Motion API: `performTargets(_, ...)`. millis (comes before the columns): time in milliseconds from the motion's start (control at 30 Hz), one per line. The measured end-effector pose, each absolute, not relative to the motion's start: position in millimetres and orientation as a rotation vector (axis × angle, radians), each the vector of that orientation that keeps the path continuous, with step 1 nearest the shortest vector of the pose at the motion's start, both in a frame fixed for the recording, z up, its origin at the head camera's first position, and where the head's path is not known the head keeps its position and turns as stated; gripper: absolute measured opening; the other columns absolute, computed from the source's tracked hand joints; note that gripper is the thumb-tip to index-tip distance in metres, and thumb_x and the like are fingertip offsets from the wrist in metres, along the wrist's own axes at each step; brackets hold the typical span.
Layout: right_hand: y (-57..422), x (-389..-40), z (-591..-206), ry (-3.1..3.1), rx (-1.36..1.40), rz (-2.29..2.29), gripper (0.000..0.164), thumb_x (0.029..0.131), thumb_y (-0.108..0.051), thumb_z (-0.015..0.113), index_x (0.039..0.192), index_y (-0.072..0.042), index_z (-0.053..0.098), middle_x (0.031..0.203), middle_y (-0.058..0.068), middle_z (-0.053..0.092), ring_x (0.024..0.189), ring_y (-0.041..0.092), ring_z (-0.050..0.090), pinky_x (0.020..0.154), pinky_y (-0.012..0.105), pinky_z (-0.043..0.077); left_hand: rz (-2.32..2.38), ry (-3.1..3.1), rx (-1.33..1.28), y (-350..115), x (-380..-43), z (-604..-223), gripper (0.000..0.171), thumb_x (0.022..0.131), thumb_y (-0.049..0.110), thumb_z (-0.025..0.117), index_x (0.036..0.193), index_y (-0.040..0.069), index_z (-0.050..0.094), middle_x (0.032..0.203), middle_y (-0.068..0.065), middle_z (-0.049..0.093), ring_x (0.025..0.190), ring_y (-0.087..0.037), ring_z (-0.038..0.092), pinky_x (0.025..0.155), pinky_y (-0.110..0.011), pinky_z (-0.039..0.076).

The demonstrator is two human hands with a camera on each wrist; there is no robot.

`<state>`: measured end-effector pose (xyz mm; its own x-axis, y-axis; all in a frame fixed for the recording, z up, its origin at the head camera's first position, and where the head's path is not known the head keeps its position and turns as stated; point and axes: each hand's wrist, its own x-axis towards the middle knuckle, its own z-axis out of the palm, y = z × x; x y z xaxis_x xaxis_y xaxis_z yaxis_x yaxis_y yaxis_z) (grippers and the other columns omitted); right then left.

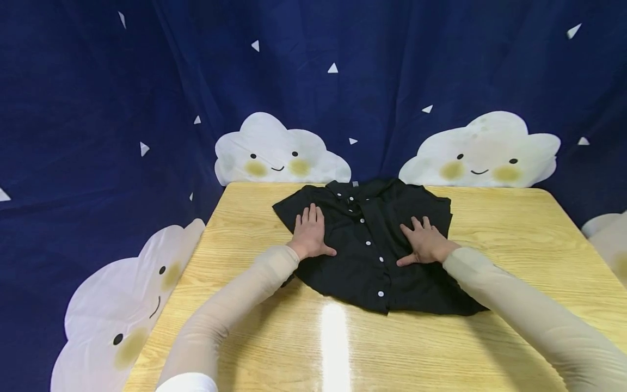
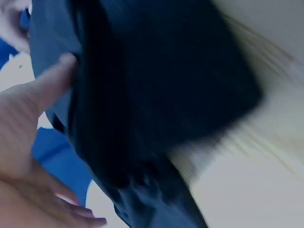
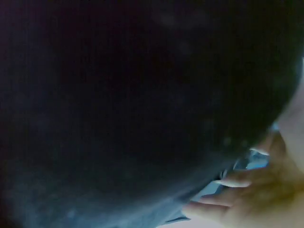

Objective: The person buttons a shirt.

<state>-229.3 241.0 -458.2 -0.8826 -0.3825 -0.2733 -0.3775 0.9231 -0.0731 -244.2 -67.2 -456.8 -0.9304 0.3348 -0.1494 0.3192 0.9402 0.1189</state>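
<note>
A black button-up shirt (image 1: 343,277) with white buttons lies on the table, collar toward the far edge and hem toward me. My left hand (image 1: 309,234) rests on its left side, fingers spread and pointing away. On the other side my right hand (image 1: 425,242) also lies with spread fingers on the cloth. In the left wrist view, the left thumb (image 2: 54,78) lies against the dark cloth (image 2: 166,71), which is blurred. Dark cloth (image 3: 133,104) fills most of the right wrist view, with the right hand's fingers (image 3: 213,209) at its lower right edge.
The light wooden table (image 1: 274,348) extends around the shirt, with a bright reflection near the front. A dark blue curtain (image 1: 303,92) with white smiling clouds (image 1: 274,147) hangs behind the far edge and down the left side.
</note>
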Motion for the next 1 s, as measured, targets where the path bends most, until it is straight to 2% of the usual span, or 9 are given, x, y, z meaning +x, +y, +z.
performTargets(133, 245, -233, -462, 2.790, -0.664, -0.084, 0.104, 0.072, -0.063, 0.070, 0.139, 0.008, 0.035, 0.140, 0.039, 0.025, 0.126, 0.060, 0.023, 0.097, 0.064, 0.028, 0.073, 2.898, 0.712, -51, -240, -455, 0.090, 0.081, 0.057, 0.065, 0.144, 0.001, 0.033, 0.149, -0.019, 0.029, 0.136, -0.033, 0.028, 0.109, -0.044, 0.022)
performTargets(200, 246, -235, -463, 2.742, -0.670, -0.104, 0.104, 0.074, -0.063, 0.068, 0.140, 0.009, 0.033, 0.141, 0.038, 0.026, 0.126, 0.059, 0.025, 0.098, 0.063, 0.028, 0.056, 2.843, 0.714, -45, -237, -455, 0.084, 0.083, 0.057, 0.063, 0.142, 0.002, 0.038, 0.146, -0.017, 0.034, 0.133, -0.033, 0.033, 0.108, -0.043, 0.026)
performTargets(300, 244, -239, -464, 2.677, -0.631, -0.110, 0.109, 0.073, -0.066, 0.066, 0.143, 0.008, 0.027, 0.142, 0.038, 0.023, 0.127, 0.058, 0.023, 0.099, 0.063, 0.027, 0.002, 2.790, 0.615, -39, -235, -457, 0.093, 0.079, 0.060, 0.065, 0.144, 0.003, 0.032, 0.147, -0.015, 0.033, 0.133, -0.032, 0.033, 0.107, -0.043, 0.027)
performTargets(433, 238, -239, -461, 2.639, -0.537, -0.075, 0.120, 0.066, -0.073, 0.067, 0.145, 0.007, 0.023, 0.144, 0.037, 0.018, 0.129, 0.059, 0.017, 0.095, 0.068, 0.025, -0.096, 2.742, 0.528, -37, -237, -457, 0.108, 0.072, 0.065, 0.069, 0.148, 0.005, 0.023, 0.151, -0.013, 0.027, 0.135, -0.033, 0.028, 0.108, -0.047, 0.022)
performTargets(667, 232, -235, -457, 2.601, -0.435, -0.035, 0.130, 0.061, -0.080, 0.064, 0.147, 0.004, 0.015, 0.147, 0.035, 0.011, 0.131, 0.058, 0.009, 0.095, 0.072, 0.019, -0.225, 2.693, 0.512, -43, -237, -455, 0.117, 0.065, 0.074, 0.067, 0.150, 0.009, 0.019, 0.153, -0.012, 0.021, 0.137, -0.036, 0.024, 0.109, -0.052, 0.015)
performTargets(1000, 220, -226, -454, 2.571, -0.338, 0.038, 0.135, 0.058, -0.080, 0.065, 0.148, 0.004, 0.009, 0.149, 0.035, 0.002, 0.131, 0.060, 0.004, 0.094, 0.072, 0.020, -0.266, 2.634, 0.530, -55, -237, -460, 0.124, 0.062, 0.078, 0.064, 0.152, 0.013, 0.009, 0.158, -0.010, 0.005, 0.141, -0.037, 0.010, 0.109, -0.056, 0.011)
